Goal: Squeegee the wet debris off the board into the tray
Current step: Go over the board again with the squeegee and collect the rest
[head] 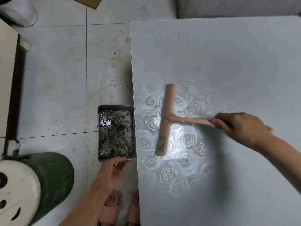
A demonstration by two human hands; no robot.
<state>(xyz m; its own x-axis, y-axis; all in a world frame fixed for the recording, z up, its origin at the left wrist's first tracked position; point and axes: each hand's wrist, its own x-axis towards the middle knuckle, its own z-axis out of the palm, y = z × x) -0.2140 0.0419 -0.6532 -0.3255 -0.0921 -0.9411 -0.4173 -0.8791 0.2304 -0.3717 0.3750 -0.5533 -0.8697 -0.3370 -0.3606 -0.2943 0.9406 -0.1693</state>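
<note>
Right hand [241, 126], fingers curled, is gripping the pink squeegee [166, 121] by its handle end; it is looking light, stiff, likely slippery. Left hand [114, 170] is holding the tray [115, 106] beside the board [211, 54].

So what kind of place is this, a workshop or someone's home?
Probably a home: a stained tiled floor, pink slippers at the bottom edge, and a rose-patterned board like a household tabletop.
</note>
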